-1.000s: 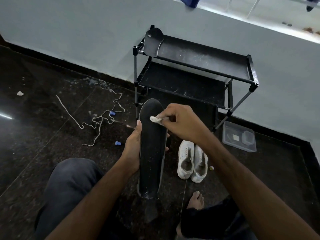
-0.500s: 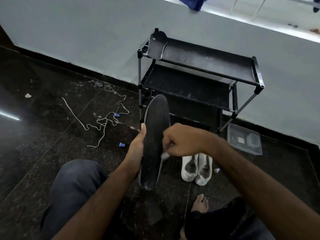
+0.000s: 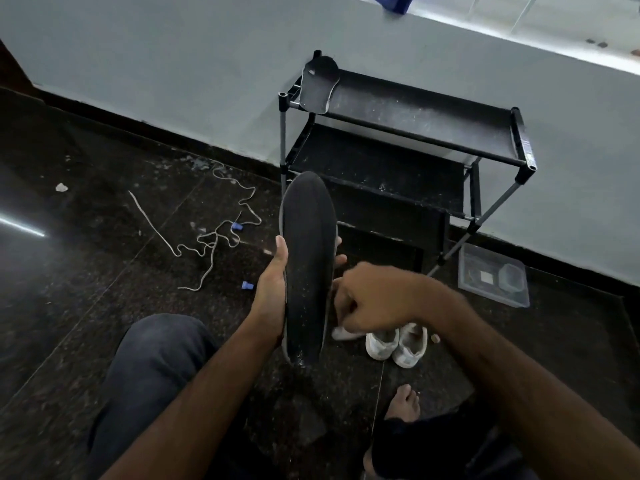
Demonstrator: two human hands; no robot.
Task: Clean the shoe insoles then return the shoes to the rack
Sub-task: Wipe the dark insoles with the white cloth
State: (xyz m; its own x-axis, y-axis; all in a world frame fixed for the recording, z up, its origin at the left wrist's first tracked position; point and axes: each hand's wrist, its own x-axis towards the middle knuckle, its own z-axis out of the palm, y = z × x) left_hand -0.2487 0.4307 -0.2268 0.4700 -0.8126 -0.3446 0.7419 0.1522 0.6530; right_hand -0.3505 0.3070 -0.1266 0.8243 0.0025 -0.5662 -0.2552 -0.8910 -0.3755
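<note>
Wipe stroke done: right hand [image 3: 372, 299], fingers curled on white cloth [image 3: 346, 333], has swept off insole [image 3: 308, 268] heel; left hand [image 3: 273, 292] still grips insole upright.

Dark insole [image 3: 308, 268] upright; white shoes [image 3: 396, 342] floored

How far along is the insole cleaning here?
Possibly done: one insole rests on the rack. In hand: the left hand holds a second insole; the right hand pinches a white wipe. Left: the white shoes sit on the floor.
</note>
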